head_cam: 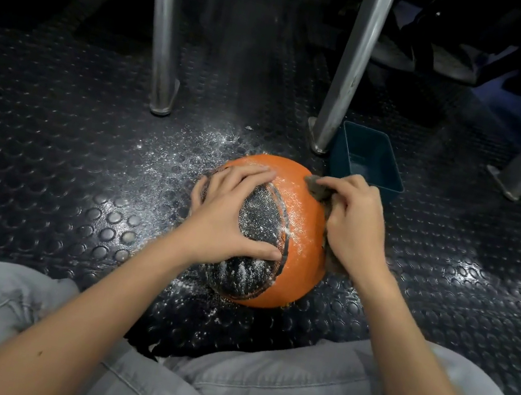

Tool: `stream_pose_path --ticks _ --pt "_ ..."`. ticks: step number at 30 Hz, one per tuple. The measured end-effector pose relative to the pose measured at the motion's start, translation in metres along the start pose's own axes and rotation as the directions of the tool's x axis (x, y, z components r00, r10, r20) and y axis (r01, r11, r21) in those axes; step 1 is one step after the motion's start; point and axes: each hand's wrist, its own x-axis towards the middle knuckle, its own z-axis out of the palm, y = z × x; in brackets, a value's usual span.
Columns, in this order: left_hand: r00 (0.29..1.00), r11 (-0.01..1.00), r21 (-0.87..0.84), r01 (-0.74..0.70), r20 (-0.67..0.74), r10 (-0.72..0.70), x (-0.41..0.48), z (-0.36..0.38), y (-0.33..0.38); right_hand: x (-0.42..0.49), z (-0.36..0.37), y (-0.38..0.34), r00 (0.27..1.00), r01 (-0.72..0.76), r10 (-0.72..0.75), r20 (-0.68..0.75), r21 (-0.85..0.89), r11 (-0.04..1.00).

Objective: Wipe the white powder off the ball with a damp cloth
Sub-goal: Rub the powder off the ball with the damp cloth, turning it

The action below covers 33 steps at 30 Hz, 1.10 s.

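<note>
We log a dim shot lit from overhead: the studded floor (50,160) kicks back patchy white glare, strongest near the right edge and just left of the ball (303,225), while the top of the frame drops to near black. Ball and forearms (98,318) read evenly lit and reasonably sharp to us, the metal legs (164,23) carry soft streak highlights, and a dark shadow pools on the floor between the grey trousers (290,376). We flag wide-angle distortion, with the legs splaying outward toward the edges, plus softness and noise in the dark corners.
</note>
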Motion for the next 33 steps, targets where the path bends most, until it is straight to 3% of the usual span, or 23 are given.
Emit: stream_pose_path --ticks 3,5,10,12,15,18,20,24,26,28,31,33 --pt "1.0 1.0 0.006 -0.008 -0.008 0.008 -0.002 0.0 -0.002 -0.014 0.003 -0.026 0.962 0.269 -0.272 -0.037 -0.066 0.961" --pt "1.0 1.0 0.002 -0.013 -0.008 0.013 -0.003 -0.002 -0.004 -0.014 0.004 -0.029 0.939 0.341 -0.343 -0.013 -0.07 0.938" --pt "1.0 1.0 -0.011 0.005 -0.002 -0.005 -0.003 -0.004 -0.001 0.009 -0.001 0.012 0.998 -0.03 0.029 0.048 0.02 0.999" --pt "1.0 1.0 -0.014 -0.005 0.003 0.005 -0.002 -0.002 0.001 0.006 -0.001 0.011 0.998 -0.067 0.066 0.022 0.039 0.997" --pt "1.0 1.0 0.006 -0.002 -0.007 0.002 -0.003 0.001 0.0 -0.009 0.005 -0.015 0.989 0.138 -0.141 -0.053 -0.051 0.989" --pt "1.0 1.0 0.009 -0.009 -0.017 0.01 -0.004 -0.002 -0.003 -0.016 0.005 -0.029 0.924 0.379 -0.382 -0.024 -0.088 0.921" --pt "1.0 1.0 -0.003 0.002 -0.013 -0.002 -0.004 -0.005 -0.005 -0.008 0.001 -0.021 0.953 0.302 -0.302 0.033 -0.008 0.953" --pt "1.0 1.0 -0.021 0.014 0.002 -0.014 -0.004 -0.005 0.0 0.005 -0.004 0.017 0.997 -0.058 0.054 0.054 0.074 0.996" --pt "1.0 1.0 -0.017 0.014 0.003 -0.014 -0.003 -0.004 0.002 0.002 -0.003 0.015 0.995 -0.095 0.093 0.044 0.053 0.994" --pt "1.0 1.0 -0.013 0.018 -0.012 -0.018 -0.004 -0.003 0.0 -0.007 0.001 -0.003 0.999 0.041 -0.041 0.007 -0.005 0.999" --pt "0.999 1.0 0.01 0.016 -0.031 -0.016 -0.006 -0.005 -0.005 -0.021 0.002 -0.025 0.944 0.328 -0.329 -0.006 -0.053 0.943" --pt "0.999 0.999 0.004 0.037 -0.04 -0.037 -0.005 -0.007 -0.008 -0.016 0.002 -0.02 0.949 0.315 -0.315 0.028 0.0 0.949"
